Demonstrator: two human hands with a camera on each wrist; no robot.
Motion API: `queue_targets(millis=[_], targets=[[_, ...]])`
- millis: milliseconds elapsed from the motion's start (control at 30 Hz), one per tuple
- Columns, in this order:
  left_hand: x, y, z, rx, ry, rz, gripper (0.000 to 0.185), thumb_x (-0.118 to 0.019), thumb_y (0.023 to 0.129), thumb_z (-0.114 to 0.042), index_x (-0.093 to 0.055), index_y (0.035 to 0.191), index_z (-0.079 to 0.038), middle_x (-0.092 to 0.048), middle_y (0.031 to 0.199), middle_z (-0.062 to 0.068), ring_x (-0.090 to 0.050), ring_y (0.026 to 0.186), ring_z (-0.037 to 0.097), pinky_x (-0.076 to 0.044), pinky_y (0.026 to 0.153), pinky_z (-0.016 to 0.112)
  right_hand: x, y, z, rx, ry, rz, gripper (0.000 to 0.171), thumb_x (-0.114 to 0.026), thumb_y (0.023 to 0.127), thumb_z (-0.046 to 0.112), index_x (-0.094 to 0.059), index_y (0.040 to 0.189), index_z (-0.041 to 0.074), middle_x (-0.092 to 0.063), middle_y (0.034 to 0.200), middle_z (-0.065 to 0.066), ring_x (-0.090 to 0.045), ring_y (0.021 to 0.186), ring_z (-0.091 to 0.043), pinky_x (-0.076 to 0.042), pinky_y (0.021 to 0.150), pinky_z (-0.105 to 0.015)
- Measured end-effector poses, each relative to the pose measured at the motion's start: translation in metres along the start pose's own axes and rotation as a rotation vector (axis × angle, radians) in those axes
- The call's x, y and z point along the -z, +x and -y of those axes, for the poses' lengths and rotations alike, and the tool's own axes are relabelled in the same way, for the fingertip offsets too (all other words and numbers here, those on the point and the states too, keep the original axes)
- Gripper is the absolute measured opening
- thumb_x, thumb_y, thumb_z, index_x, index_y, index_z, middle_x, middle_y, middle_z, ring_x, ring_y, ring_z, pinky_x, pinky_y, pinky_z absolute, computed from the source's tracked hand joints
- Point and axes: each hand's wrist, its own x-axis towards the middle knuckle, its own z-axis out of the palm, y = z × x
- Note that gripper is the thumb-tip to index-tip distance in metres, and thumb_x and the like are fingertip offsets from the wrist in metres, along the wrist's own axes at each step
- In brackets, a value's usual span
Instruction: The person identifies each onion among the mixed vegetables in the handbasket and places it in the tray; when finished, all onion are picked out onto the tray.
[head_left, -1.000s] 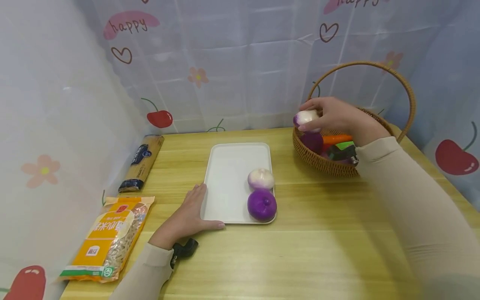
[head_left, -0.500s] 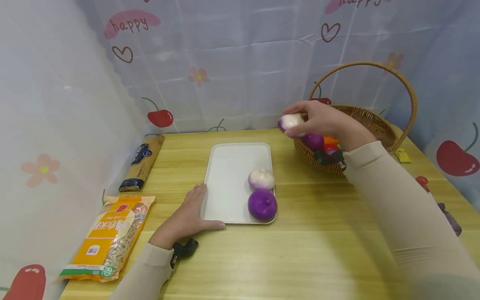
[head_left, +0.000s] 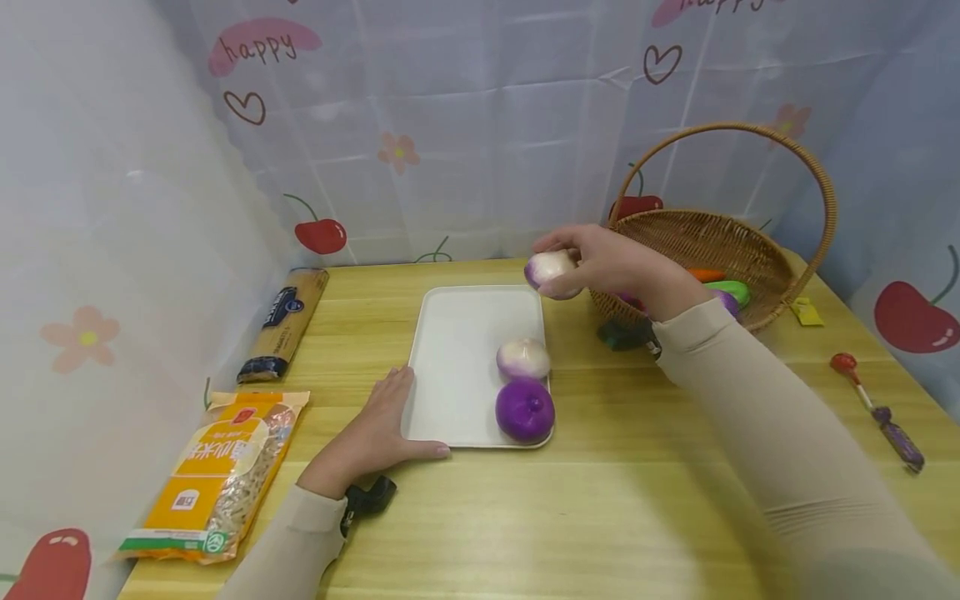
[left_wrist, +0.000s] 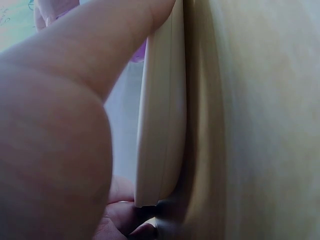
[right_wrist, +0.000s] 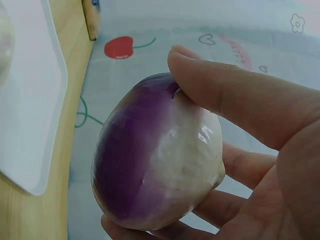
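My right hand [head_left: 611, 265] grips a white-and-purple turnip [head_left: 553, 273], held in the air between the basket and the tray's far right corner. The right wrist view shows the thumb over the turnip [right_wrist: 155, 155] and fingers around its underside. On the white tray [head_left: 453, 350] lie another turnip [head_left: 522, 358] and, just nearer, a round purple vegetable [head_left: 524, 410], both along the right edge. My left hand [head_left: 378, 429] rests at the tray's near left corner, thumb along the front edge and fingers along the left side. Close up, the left wrist view shows the tray's side wall [left_wrist: 162, 115].
The wicker basket [head_left: 697, 225] with a tall handle stands at the back right, holding several toy vegetables. Right of it lie a yellow packet [head_left: 807, 312] and a lollipop [head_left: 843, 363]. Spaghetti [head_left: 283, 325] and an orange grain bag [head_left: 217, 479] lie on the left.
My right hand has carried the turnip left and slightly down, from over the basket toward the tray. My left hand and the tray have stayed put.
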Motion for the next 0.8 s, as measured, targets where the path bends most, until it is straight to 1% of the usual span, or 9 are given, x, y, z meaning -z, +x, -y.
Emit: queue_targets(millis=[100, 267, 367, 600, 800], targets=[[-0.001, 0.0, 0.001, -0.001, 0.0, 0.0, 0.141, -0.084, 0.074, -0.073, -0.012, 0.164, 0.009, -0.01, 0.172, 0.024, -0.001, 0.158, 0.04, -0.006, 0.126, 0.055, -0.008, 0.004, -0.002, -0.001, 0.019, 0.018, 0.064, -0.084, 0.093, 0.017, -0.056, 0.148, 0.005, -0.058, 0.138, -0.014, -0.06, 0.116, -0.034, -0.055, 0.089, -0.042], [-0.002, -0.001, 0.002, 0.001, 0.003, -0.003, 0.141, -0.084, 0.074, -0.073, -0.013, 0.165, 0.008, -0.011, 0.172, 0.023, -0.002, 0.158, 0.04, -0.008, 0.125, 0.056, -0.019, 0.011, -0.004, 0.014, -0.022, 0.022, 0.062, -0.084, 0.092, 0.017, -0.058, 0.146, 0.003, -0.061, 0.135, -0.016, -0.063, 0.106, -0.033, -0.058, 0.084, -0.041], [-0.002, -0.001, 0.001, 0.004, 0.004, -0.007, 0.141, -0.084, 0.074, -0.073, -0.013, 0.165, 0.008, -0.011, 0.172, 0.023, -0.002, 0.158, 0.04, -0.008, 0.125, 0.057, -0.024, 0.014, -0.005, 0.002, -0.018, 0.026, 0.064, -0.085, 0.091, 0.017, -0.057, 0.147, 0.002, -0.061, 0.134, -0.016, -0.063, 0.103, -0.033, -0.059, 0.084, -0.041], [-0.001, -0.001, 0.0, 0.008, 0.004, -0.003, 0.141, -0.085, 0.074, -0.072, -0.013, 0.165, 0.008, -0.01, 0.172, 0.023, -0.002, 0.158, 0.04, -0.008, 0.125, 0.056, -0.036, 0.021, -0.008, -0.027, -0.017, 0.021, 0.063, -0.086, 0.091, 0.019, -0.058, 0.146, 0.005, -0.061, 0.134, -0.015, -0.062, 0.104, -0.032, -0.059, 0.086, -0.041], [-0.001, 0.0, 0.0, 0.003, 0.007, -0.004, 0.14, -0.085, 0.074, -0.071, -0.013, 0.165, 0.008, -0.011, 0.172, 0.024, -0.002, 0.158, 0.041, -0.009, 0.125, 0.057, -0.045, 0.028, -0.015, -0.026, 0.007, 0.028, 0.064, -0.085, 0.092, 0.016, -0.057, 0.147, 0.001, -0.061, 0.133, -0.017, -0.065, 0.099, -0.032, -0.061, 0.083, -0.04]])
